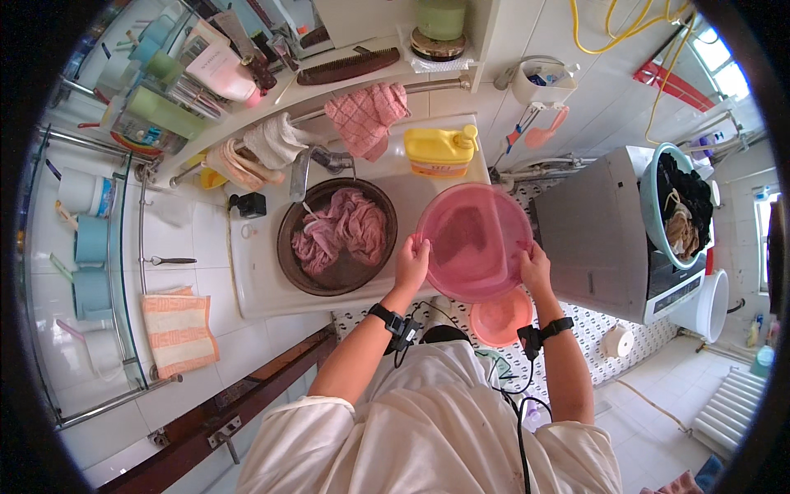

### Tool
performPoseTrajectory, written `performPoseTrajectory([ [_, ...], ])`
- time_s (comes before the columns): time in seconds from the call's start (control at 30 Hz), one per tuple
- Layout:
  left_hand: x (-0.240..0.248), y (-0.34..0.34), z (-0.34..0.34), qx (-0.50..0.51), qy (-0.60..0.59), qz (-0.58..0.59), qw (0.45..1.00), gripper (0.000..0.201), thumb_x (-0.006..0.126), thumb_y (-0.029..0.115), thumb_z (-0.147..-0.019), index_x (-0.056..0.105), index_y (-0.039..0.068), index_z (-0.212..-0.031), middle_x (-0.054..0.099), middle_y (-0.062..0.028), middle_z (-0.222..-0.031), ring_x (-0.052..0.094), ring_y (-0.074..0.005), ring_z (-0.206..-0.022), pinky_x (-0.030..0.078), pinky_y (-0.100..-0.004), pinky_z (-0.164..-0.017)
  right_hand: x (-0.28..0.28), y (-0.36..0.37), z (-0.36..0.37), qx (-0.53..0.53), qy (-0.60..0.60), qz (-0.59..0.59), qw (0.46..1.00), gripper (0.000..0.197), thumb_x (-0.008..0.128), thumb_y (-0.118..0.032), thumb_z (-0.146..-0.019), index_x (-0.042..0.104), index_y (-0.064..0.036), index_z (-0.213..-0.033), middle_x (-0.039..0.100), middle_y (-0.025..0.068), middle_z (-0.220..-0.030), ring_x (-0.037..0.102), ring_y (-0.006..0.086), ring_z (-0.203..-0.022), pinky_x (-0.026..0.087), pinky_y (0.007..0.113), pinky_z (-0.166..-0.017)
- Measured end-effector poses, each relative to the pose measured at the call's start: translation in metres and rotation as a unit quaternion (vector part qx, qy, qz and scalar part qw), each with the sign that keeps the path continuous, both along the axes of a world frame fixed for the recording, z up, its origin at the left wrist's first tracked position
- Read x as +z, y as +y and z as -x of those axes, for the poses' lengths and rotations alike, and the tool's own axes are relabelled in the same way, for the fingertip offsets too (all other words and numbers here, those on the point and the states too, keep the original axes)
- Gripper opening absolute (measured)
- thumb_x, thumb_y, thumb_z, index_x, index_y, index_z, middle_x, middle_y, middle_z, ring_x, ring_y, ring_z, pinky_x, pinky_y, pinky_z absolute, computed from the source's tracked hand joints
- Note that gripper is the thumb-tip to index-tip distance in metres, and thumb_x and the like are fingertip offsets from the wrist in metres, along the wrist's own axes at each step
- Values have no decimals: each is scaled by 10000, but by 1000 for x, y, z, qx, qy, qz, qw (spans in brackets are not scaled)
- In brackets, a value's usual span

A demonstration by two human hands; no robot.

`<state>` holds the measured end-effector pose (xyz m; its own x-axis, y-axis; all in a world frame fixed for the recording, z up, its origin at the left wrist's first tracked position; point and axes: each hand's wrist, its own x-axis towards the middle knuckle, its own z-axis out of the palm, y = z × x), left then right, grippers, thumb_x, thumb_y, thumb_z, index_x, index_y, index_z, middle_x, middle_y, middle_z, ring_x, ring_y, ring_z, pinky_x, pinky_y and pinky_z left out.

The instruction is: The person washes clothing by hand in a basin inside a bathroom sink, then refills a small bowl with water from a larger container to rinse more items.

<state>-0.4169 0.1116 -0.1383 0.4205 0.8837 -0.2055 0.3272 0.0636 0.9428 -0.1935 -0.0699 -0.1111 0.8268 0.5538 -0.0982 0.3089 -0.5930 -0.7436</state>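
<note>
Between my two hands is a pink translucent plastic basin (502, 226), held by its rim. My left hand (411, 263) is closed on the left side of the rim, its thumb on top. At the right side, my right hand (536, 269) grips the rim the same way. Through the basin's bottom a darker patch shows. Left of it, a dark round basin (288, 272) stands in the white sink under the faucet (301, 174). Wet pinkish-purple cloth (354, 222) lies bunched in it with some water.
A yellow jug (440, 152) stands at the sink's back edge. Right is a washing machine (592, 230) bearing a light-blue basin (650, 206) of dark clothes. Below my hands sits an orange-pink basin (504, 325). Towels (370, 115) hang from a rail under a crowded shelf (280, 99).
</note>
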Motion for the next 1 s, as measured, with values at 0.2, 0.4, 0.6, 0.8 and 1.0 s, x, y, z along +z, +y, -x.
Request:
performPoseTrajectory([
  [0.2, 15, 8, 10, -18, 44, -3, 999, 307, 584, 311, -966, 579, 5, -989, 606, -111, -805, 596, -260, -763, 471, -372, -734, -8, 6, 11, -11, 126, 0, 992, 361, 558, -234, -899, 619, -25, -1188, 709, 184, -953, 691, 307, -885, 517, 388, -793],
  [0.4, -2, 12, 16, 8, -14, -45, 999, 351, 606, 351, -948, 569, 13, -1036, 611, -131, -835, 595, -290, -773, 474, -386, -746, 2, 19, 18, -5, 46, 30, 998, 348, 626, -257, -865, 604, 19, -1077, 687, 209, -888, 675, 346, -844, 511, 400, -761],
  [0.6, 10, 10, 12, 0, 55, -72, 996, 418, 639, 389, -913, 570, 7, -1069, 663, -186, -957, 642, -363, -905, 493, -418, -796, 12, 22, 20, 6, 6, -8, 1000, 420, 690, -265, -833, 574, 16, -1123, 670, 191, -864, 640, 357, -762, 504, 401, -725],
  [0.8, 32, 9, 13, -35, 167, -38, 985, 603, 645, 461, -893, 531, -26, -1230, 631, -268, -1168, 604, -411, -1103, 474, -436, -923, 20, 27, 22, -25, -40, -36, 998, 508, 732, -299, -841, 546, -10, -1214, 645, 171, -981, 626, 326, -869, 503, 409, -768],
  [1.0, 21, 9, 19, -16, 184, -141, 973, 553, 632, 418, -896, 524, -9, -1231, 650, -267, -1097, 624, -435, -1016, 501, -472, -867, 13, 29, 22, 3, -98, -37, 995, 551, 749, -315, -831, 532, -17, -1240, 630, 184, -1043, 621, 336, -918, 508, 420, -789],
])
